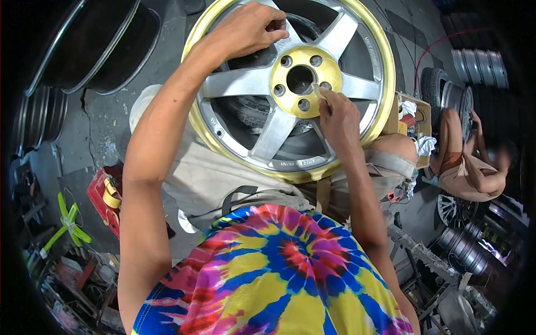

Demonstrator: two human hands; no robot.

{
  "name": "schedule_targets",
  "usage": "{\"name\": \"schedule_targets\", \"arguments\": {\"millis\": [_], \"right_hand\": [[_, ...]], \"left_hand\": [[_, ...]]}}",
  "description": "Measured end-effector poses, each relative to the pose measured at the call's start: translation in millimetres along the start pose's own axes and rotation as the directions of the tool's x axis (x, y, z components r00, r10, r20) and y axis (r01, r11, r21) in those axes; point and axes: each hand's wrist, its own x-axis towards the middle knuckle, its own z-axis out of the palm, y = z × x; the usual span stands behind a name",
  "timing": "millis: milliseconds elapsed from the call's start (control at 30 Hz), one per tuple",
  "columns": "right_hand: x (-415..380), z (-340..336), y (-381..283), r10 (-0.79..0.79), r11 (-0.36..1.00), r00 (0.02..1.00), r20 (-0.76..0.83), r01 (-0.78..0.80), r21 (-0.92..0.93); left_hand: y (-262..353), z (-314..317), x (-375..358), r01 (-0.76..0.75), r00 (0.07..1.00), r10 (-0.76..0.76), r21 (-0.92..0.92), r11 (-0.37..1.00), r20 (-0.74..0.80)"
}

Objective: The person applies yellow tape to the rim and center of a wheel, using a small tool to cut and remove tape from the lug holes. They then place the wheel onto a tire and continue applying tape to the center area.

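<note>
The left hand (252,27) was curled over the top of a spoke of the alloy wheel (290,84), gripping it near the rim. The right hand (336,114) was pinched narrowly around a small pale pad (319,91), which was pressed against the gold hub just beside a lug hole. The wheel was propped tilted on the lap, between both arms. A red box (106,198) was seen well apart at the left, and another person (469,162) was crouched at the right among other rims.
</note>
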Motion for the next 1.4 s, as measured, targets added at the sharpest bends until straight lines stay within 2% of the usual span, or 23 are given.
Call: {"name": "schedule_targets", "arguments": {"millis": [67, 233, 300, 367, 433, 500, 600, 667, 733, 933, 1133, 1200, 1233, 1267, 1300, 1333, 1400], "right_hand": [[3, 6, -4, -0.009, 1.000, 1.000, -0.012, 0.009, 0.000], [0, 3, -11, 0.017, 0.998, 0.999, -0.030, -0.015, 0.059], [-3, -9, -20, 0.177, 0.982, 0.983, 0.050, -0.179, 0.062], [-12, -6, -17, 0.138, 0.988, 0.990, 0.025, -0.139, 0.068], [-15, -3, -18, 0.092, 0.993, 0.996, -0.009, -0.091, 0.078], [-13, 1, -24, 0.146, 0.986, 0.989, 0.011, -0.146, 0.080], [-7, 11, -26, 0.143, 0.987, 0.990, -0.003, -0.143, 0.072], [-5, 11, -29, 0.162, 0.986, 0.986, 0.035, -0.163, 0.025], [-6, 11, -31, 0.229, 0.965, 0.973, 0.026, -0.230, 0.125], [-18, 9, -41, 0.275, 0.953, 0.961, 0.011, -0.274, 0.132], [-6, 26, -35, 0.260, 0.958, 0.965, 0.009, -0.260, 0.121], [-4, 23, -36, 0.271, 0.953, 0.962, 0.017, -0.271, 0.135], [-6, 16, -36, 0.340, 0.915, 0.937, 0.079, -0.349, 0.202], [-7, 6, -37, 0.402, 0.865, 0.904, 0.145, -0.426, 0.263], [-6, -10, -42, 0.442, 0.830, 0.863, 0.246, -0.497, 0.252], [-9, -16, -36, 0.446, 0.828, 0.862, 0.242, -0.499, 0.255], [-17, -25, -18, 0.412, 0.824, 0.889, 0.199, -0.457, 0.335]], "left_hand": [[3, -2, 2, 0.087, 0.994, -0.086, -0.017, 0.996, 0.064], [-2, 3, 2, 0.039, 0.999, -0.040, 0.011, 0.999, 0.033], [3, -5, -2, 0.040, 0.999, -0.040, 0.022, 0.999, 0.017], [11, -13, -2, 0.067, 0.995, -0.062, -0.068, 0.995, 0.082], [5, -4, 1, 0.056, 0.997, -0.054, -0.031, 0.998, 0.058], [0, -2, 1, 0.056, 0.998, -0.056, 0.017, 0.998, 0.027], [4, 1, 1, 0.030, 0.999, -0.031, 0.043, 0.999, 0.023], [6, -4, 1, 0.106, 0.992, -0.106, -0.003, 0.994, 0.073], [1, 0, 1, 0.070, 0.996, -0.070, 0.005, 0.998, 0.048], [0, -1, 2, 0.046, 0.998, -0.046, -0.010, 0.999, 0.036], [-5, 1, 4, 0.004, 0.999, -0.004, 0.001, 1.000, -0.048], [0, -6, 4, -0.030, 0.969, 0.018, -0.043, 0.999, -0.245], [-14, 0, 9, -0.063, 0.943, 0.081, 0.067, 0.996, -0.321], [-18, -2, 10, -0.068, 0.944, 0.087, 0.069, 0.995, -0.318], [-22, -4, 11, -0.092, 0.906, 0.158, 0.181, 0.979, -0.393], [-24, -5, 12, -0.104, 0.858, 0.234, 0.291, 0.951, -0.457], [-28, -4, 18, -0.094, 0.866, 0.221, 0.289, 0.953, -0.448]]}}
